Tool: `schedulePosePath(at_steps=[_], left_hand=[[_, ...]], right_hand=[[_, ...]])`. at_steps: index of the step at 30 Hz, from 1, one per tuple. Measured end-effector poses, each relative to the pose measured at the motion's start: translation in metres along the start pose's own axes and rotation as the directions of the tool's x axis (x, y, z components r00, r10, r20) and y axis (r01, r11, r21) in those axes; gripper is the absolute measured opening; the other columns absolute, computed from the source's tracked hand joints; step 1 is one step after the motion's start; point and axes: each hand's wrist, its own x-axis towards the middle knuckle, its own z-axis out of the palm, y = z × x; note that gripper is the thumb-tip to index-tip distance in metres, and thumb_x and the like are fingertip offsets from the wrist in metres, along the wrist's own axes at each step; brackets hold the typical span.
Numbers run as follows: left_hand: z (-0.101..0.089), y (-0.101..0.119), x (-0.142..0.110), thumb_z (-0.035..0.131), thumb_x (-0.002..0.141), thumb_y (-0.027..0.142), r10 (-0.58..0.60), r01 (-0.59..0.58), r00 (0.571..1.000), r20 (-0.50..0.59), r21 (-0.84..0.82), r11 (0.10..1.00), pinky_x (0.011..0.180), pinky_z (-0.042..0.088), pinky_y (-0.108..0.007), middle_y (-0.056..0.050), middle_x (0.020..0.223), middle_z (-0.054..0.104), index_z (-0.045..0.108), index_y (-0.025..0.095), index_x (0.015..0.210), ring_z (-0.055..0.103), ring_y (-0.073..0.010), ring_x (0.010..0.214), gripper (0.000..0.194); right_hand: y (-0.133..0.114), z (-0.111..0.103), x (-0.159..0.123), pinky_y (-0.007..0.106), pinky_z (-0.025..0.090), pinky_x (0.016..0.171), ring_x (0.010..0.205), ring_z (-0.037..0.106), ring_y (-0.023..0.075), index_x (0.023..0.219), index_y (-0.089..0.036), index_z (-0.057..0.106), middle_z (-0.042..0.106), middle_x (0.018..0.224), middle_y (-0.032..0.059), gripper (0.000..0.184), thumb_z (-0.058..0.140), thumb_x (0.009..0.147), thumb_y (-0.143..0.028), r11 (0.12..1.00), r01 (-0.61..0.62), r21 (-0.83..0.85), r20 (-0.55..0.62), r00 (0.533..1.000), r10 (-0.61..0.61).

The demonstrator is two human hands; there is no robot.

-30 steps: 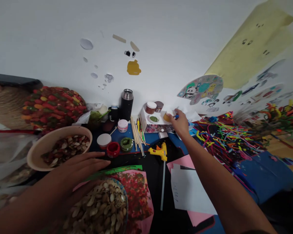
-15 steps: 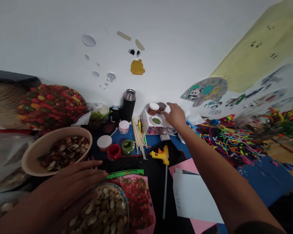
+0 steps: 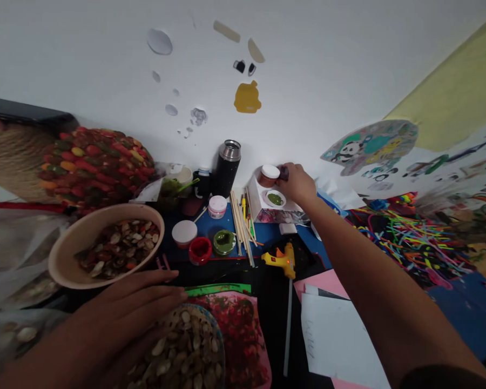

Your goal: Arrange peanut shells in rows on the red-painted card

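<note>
At the back of the table my right hand [image 3: 298, 185] is closed around a small dark brown jar [image 3: 284, 173] on a white box [image 3: 257, 201]; much of the jar is hidden by the fingers. Beside it on the box stand a brown jar with a white lid [image 3: 270, 174] and an upturned lid with green paint [image 3: 275, 199]. My left hand [image 3: 133, 302] lies flat with its fingers stretched out over the rim of a bowl of pale nut shells [image 3: 190, 346]. Under that bowl is a paint-stained pink sheet [image 3: 243, 335].
A beige bowl of painted shells [image 3: 54, 259] stands left. Open red [image 3: 200, 251] and green paint jars [image 3: 224, 242], wooden sticks [image 3: 243, 227] and a black flask [image 3: 227, 168] are mid-table. A yellow glue gun [image 3: 282, 260], white papers [image 3: 340, 329] and colourful pipe cleaners [image 3: 405, 237] lie right.
My right hand has come down and closed on the dark brown jar; before, its fingers were spread beside it. My left hand still rests over the shell bowl. The view has shifted slightly.
</note>
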Motion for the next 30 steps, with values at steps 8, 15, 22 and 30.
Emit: schedulePosePath(at_steps=[8, 15, 22, 30], left_hand=[[-0.011, -0.001, 0.009, 0.058, 0.103, 0.033, 0.134, -0.135, 0.991, 0.026, 0.047, 0.99, 0.099, 0.067, -0.03, 0.004, 0.138, 0.078, 0.065, 0.047, 0.148, 0.075, -0.0221, 0.126, 0.048], [-0.026, 0.019, 0.021, 0.057, 0.107, 0.034, 0.201, -0.199, 0.979, -0.034, 0.042, 0.979, 0.096, 0.067, -0.026, 0.004, 0.13, 0.082, 0.072, 0.038, 0.135, 0.078, -0.0184, 0.118, 0.032], [-0.02, 0.031, 0.018, 0.054, 0.108, 0.025, 0.134, -0.135, 0.991, -0.027, -0.028, 0.99, 0.109, 0.059, -0.031, -0.002, 0.134, 0.079, 0.068, 0.033, 0.139, 0.071, -0.019, 0.128, 0.035], [0.012, 0.055, 0.039, 0.064, 0.102, 0.039, -0.045, 0.072, 0.992, 0.121, -0.227, 0.971, 0.12, 0.052, -0.048, -0.013, 0.159, 0.063, 0.05, 0.026, 0.162, 0.062, -0.0295, 0.143, 0.063]], right_hand=[[-0.002, -0.002, -0.004, 0.049, 0.054, 0.086, 0.097, 0.069, 0.0342, 0.122, -0.021, 0.066, 0.068, 0.124, 0.0164, 0.037, 0.076, 0.087, -0.03, 0.999, -0.026, 0.042, -0.129, 0.991, 0.031], [-0.003, -0.034, -0.036, 0.052, 0.054, 0.094, 0.106, 0.069, 0.034, 0.117, -0.024, 0.06, 0.069, 0.125, 0.0139, 0.038, 0.077, 0.086, -0.038, 0.957, -0.009, 0.288, -0.354, 0.928, 0.115], [-0.048, -0.054, -0.138, 0.046, 0.06, 0.08, 0.085, 0.073, 0.0288, 0.111, -0.029, 0.058, 0.074, 0.107, 0.0065, 0.042, 0.081, 0.083, -0.05, 0.586, 0.006, 0.81, -0.102, 0.986, 0.13], [-0.116, -0.069, -0.261, 0.041, 0.059, 0.079, 0.09, 0.072, 0.0272, 0.113, -0.032, 0.063, 0.075, 0.104, 0.0036, 0.041, 0.086, 0.085, -0.05, 0.354, -0.124, 0.927, 0.165, 0.982, -0.087]])
